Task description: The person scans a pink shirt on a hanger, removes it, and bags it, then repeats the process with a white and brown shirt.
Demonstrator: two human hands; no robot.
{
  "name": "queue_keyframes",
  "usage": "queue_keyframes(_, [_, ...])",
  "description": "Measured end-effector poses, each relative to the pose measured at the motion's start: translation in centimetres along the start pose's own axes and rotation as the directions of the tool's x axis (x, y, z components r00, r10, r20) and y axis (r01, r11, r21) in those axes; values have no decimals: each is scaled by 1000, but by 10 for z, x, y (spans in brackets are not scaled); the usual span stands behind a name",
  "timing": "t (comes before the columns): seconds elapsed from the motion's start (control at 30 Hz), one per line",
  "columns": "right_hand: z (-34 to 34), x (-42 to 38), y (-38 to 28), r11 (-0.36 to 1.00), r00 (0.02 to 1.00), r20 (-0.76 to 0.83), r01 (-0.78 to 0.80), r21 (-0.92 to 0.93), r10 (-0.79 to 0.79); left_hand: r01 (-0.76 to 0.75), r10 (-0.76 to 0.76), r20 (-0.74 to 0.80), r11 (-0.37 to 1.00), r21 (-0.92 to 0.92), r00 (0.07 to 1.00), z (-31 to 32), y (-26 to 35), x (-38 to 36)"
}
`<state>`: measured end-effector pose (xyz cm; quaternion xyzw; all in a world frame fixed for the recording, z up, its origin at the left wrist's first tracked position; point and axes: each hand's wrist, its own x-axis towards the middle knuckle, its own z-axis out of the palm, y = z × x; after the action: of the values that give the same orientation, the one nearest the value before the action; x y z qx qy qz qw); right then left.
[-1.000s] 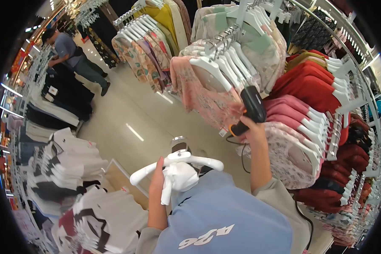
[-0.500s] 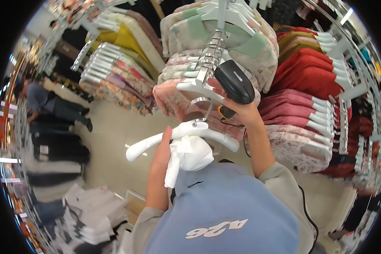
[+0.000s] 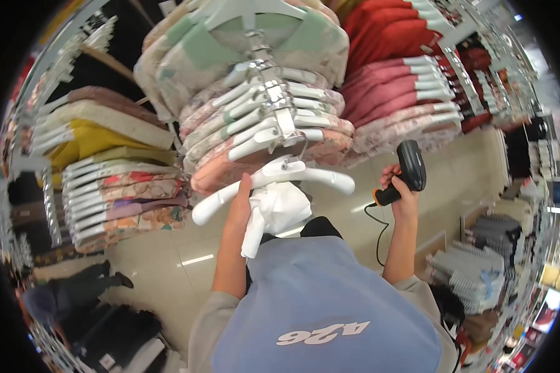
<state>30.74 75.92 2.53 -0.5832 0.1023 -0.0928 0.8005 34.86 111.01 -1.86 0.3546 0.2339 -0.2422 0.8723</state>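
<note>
My left hand (image 3: 238, 202) is closed on a white clothes hanger (image 3: 330, 178), its thumb laid along the hanger's left arm. Below the hanger and against that hand hangs a crumpled white bundle (image 3: 283, 206), cloth-like, with a narrow end drooping. The hanger's metal hook is close to the front end of the clothes rail (image 3: 286, 121). Off to the right, my right hand (image 3: 403, 194) wraps round the handle of a black barcode scanner (image 3: 412, 165), which has an orange-trimmed base and a trailing cable.
Floral garments (image 3: 208, 177) on white hangers fill the rail ahead. Pink tops (image 3: 379, 93) and red tops (image 3: 379, 31) hang at the right, yellow and floral clothes (image 3: 137, 196) at the left. Another person (image 3: 68, 295) stands at the lower left. Folded striped clothes (image 3: 470, 273) lie lower right.
My right hand has carried the scanner away from the rail, out to the right and lower. The view has turned, bringing the rail nearer. My left hand keeps the hanger and bundle.
</note>
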Motion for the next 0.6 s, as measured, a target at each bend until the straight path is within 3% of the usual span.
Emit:
queue_keyframes(0.03, [-5,-16,-1,1000,999,-43,7,2,-7,35,-35,19,999,16,999,-15,-8,8])
queue_keyframes(0.07, [-10,-29,0,1000,996,-93,15,-1,-15,-56,65,-19,953,298,998,-34,-17,11])
queue_keyframes(0.1, [-15,-46,0,1000,989,-147,22,-2,-22,-132,166,-10,817,562,986,-54,-27,13])
queue_keyframes(0.17, [-25,-77,-2,1000,965,-260,21,-6,-22,-51,32,40,686,725,999,-88,-42,38])
queue_keyframes(0.2, [-31,-91,-1,1000,951,-309,15,19,-8,-190,-43,395,825,532,918,-94,-47,31])
queue_keyframes(0.27, [-51,-119,10,997,918,-396,22,69,7,-161,-92,449,855,493,889,-55,-67,23])
queue_keyframes(0.33, [-69,-143,24,991,894,-443,-12,132,70,-26,-211,198,617,786,957,-34,-93,26])
queue_keyframes(0.4, [-84,-166,30,993,894,-432,-108,48,118,9,-220,142,568,823,965,-3,-134,34])
queue_keyframes(0.47, [-97,-186,30,995,893,-437,-95,36,102,35,-213,120,606,795,970,52,-179,31])
queue_keyframes(0.53, [-124,-204,36,996,889,-456,-71,-45,43,-16,-252,160,493,870,954,108,-216,26])
queue_keyframes(0.6, [-151,-223,38,999,866,-499,-15,-28,-1,31,-360,213,565,825,908,155,-253,26])
